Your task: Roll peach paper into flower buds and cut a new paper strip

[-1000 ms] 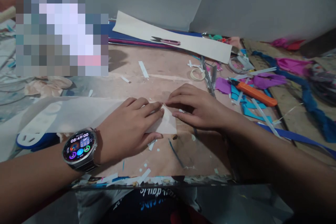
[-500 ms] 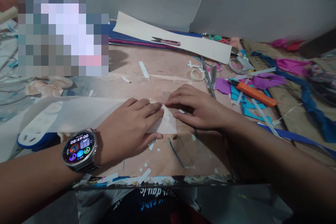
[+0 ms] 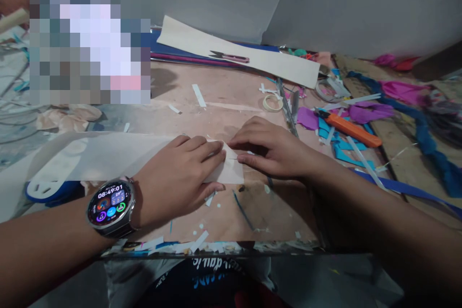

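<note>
My left hand [image 3: 184,171], with a smartwatch [image 3: 111,203] on its wrist, lies palm down across a long, translucent white strip of sheet material [image 3: 119,149]. Its fingers are stretched out flat and press near the strip's right end. My right hand [image 3: 270,147] is at that same end, fingers bent, with fingertips at the strip and the thumb a little apart from them. A thin line shows at the thumb tip; I cannot make out what it is. The strip runs off to the left, over a white and blue object [image 3: 54,192].
Thread snips [image 3: 231,57] rest on a cream strip [image 3: 281,65] at the back. A tape roll [image 3: 273,102], an orange cutter [image 3: 353,130] and coloured scraps [image 3: 308,118] are on the right. Paper bits line the front edge. A blurred patch covers the upper left.
The whole view has shifted very slightly. My right thumb shows a thin line at its tip now; both hands are otherwise nearly in place.
</note>
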A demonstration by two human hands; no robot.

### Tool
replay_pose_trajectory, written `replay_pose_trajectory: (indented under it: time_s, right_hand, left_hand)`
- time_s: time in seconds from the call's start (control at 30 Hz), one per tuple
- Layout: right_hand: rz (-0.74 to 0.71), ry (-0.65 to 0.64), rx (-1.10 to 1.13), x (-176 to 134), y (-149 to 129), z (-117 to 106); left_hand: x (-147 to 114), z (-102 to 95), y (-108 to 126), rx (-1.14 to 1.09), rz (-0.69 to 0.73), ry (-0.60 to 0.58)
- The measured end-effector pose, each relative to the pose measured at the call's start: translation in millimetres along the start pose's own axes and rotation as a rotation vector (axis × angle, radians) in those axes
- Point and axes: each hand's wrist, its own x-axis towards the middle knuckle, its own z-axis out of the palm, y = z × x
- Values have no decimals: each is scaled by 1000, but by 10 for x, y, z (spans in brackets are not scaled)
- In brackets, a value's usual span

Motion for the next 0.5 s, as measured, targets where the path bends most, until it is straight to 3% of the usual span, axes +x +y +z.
replay_pose_trajectory:
  time_s: [0.5]
  right_hand:
    - [-56, -44, 24, 20, 0, -13]
  left_hand:
    - [-20, 8, -9, 8, 7, 26]
